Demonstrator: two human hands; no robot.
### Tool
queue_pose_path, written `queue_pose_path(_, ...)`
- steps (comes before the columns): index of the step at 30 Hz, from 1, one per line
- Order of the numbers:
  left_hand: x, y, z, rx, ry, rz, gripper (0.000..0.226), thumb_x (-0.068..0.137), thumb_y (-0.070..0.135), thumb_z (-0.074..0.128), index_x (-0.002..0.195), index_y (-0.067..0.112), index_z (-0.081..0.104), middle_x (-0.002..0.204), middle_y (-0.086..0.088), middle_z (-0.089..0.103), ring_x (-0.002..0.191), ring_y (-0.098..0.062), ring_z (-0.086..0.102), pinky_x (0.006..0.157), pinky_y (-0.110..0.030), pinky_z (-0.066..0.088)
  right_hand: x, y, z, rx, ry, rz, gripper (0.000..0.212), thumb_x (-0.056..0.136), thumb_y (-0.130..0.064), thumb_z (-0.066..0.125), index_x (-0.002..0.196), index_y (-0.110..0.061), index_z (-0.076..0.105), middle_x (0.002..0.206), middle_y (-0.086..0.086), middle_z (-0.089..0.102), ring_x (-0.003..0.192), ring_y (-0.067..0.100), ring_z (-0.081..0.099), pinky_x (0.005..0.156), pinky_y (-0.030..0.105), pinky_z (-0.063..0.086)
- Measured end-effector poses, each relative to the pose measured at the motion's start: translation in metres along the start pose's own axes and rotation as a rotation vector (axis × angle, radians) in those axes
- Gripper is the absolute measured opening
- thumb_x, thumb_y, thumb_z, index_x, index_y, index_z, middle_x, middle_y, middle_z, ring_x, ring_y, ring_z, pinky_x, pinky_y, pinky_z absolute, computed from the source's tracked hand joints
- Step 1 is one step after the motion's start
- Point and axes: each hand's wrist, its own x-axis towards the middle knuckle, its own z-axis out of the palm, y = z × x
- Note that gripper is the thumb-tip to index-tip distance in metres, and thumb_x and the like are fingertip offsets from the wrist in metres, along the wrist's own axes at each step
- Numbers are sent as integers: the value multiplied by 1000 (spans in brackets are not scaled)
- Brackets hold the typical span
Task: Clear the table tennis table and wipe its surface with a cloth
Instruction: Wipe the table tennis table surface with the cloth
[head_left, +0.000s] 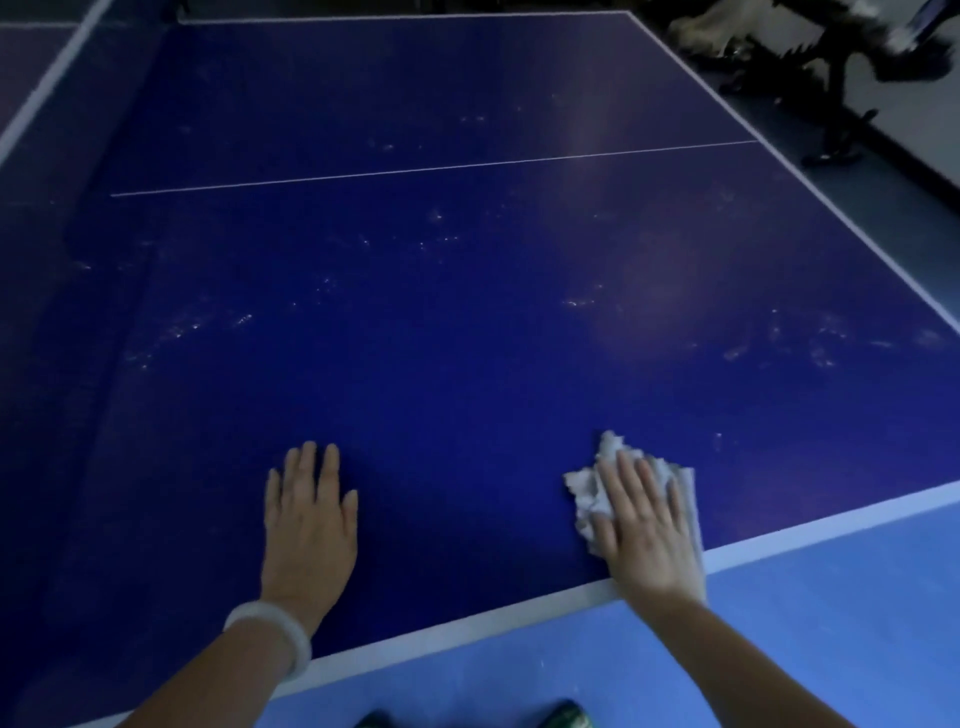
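So both hands are down flat on the table tennis table (467, 322), close to its near edge with the white border line. The left hand (310, 525) is palm-down on the bare blue surface, fingers straight and only slightly spread — it isn't holding anything, just resting there. There's a pale bangle (274, 631) on that wrist, sitting right above the near edge.

The right hand (644, 525) is also laid out flat, fingers straight, pressing down on a crumpled white cloth (587, 496). It's not gripping the cloth, more like pinning it to the surface with the whole palm. The cloth pokes out past the fingertips and on both sides of the hand, and it lies just inside the near edge, toward the table's right-hand side (the heel of the hand sits over the white border line).

The rest of the blue top has pale smudges and scuff marks (436, 234) scattered across the middle and out toward the right edge. A thin white centre line (431, 169) runs across it farther back. Beyond the far right corner there's some dark metal equipment (831, 98) on the floor — too blurry to say what it is. Below the near edge, the floor (779, 623) is light blue.
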Motion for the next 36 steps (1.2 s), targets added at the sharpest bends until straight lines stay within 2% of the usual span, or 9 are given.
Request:
queue_pose_path(5, 32, 121, 19, -187, -90, -36, 62, 102, 40, 26, 154, 9, 16, 161, -17, 9, 150, -29, 4, 122, -40, -1, 4, -10, 4, 44, 21, 240, 66, 95, -51, 8, 156, -25, 10, 164, -4, 6, 152, 17, -2, 122, 44, -6)
queue_pose_path(12, 37, 190, 61, 90, -158, -189, 80, 95, 58, 7, 154, 3, -3, 158, -29, -7, 147, -42, -9, 118, -57, -1, -4, 71, 4, -44, -12, -345, 61, 99, -44, 32, 155, -22, 25, 161, -1, 25, 150, 20, 18, 117, 53, 19)
queue_pose_path(15, 36, 190, 63, 114, -131, -181, 79, 96, 55, 12, 153, 1, 9, 157, -30, 6, 147, -44, 2, 118, -58, 3, 24, 139, -3, -60, 58, 33, 60, 101, -45, 18, 150, -17, 38, 156, 4, 37, 147, 23, 28, 119, 52, 16)
queue_pose_path(18, 37, 193, 62, 133, -155, -187, 77, 96, 52, 13, 153, 1, 11, 157, -30, 7, 147, -44, 4, 119, -57, 5, 54, 156, -8, 176, -17, 569, 57, 103, -43, 21, 157, -25, 15, 165, 1, 11, 152, 20, 3, 121, 48, 1)
queue_pose_path(20, 36, 193, 62, 141, -165, -193, 76, 96, 52, 13, 153, 1, 11, 157, -30, 8, 147, -44, 4, 119, -57, 6, 72, 126, -11, 218, 33, 685, 58, 103, -39, 22, 157, -19, 11, 165, 6, 9, 151, 25, 2, 120, 51, 0)
queue_pose_path(26, 37, 195, 59, 139, -146, -189, 82, 91, 55, 0, 153, 1, 12, 158, -29, 8, 147, -42, 4, 119, -56, 5, 67, 57, 4, 37, 21, -312, 59, 103, -45, 22, 157, -20, 17, 165, 2, 12, 152, 20, 2, 120, 48, 6)
queue_pose_path(28, 37, 196, 59, 139, -134, -180, 83, 91, 55, 0, 153, 1, 12, 158, -29, 8, 147, -42, 4, 120, -56, 5, 76, 94, 2, -85, 4, -429, 60, 103, -47, 17, 157, -21, 11, 165, 1, 9, 152, 20, 3, 120, 52, 5)
queue_pose_path(34, 38, 196, 62, 132, -131, -189, 81, 93, 55, 1, 153, 2, 12, 158, -28, 8, 148, -41, 3, 120, -56, 6, 84, 179, -10, 181, 65, 594, 58, 102, -43, 16, 157, -26, 12, 165, 1, 12, 152, 20, 5, 121, 49, 3)
queue_pose_path(36, 38, 196, 63, 128, -127, -195, 80, 94, 54, 5, 152, 2, 15, 157, -29, 11, 148, -42, 6, 119, -56, 7, 89, 147, -11, 203, 88, 679, 61, 101, -40, 24, 157, -18, 15, 164, 8, 13, 151, 27, 5, 121, 52, 3)
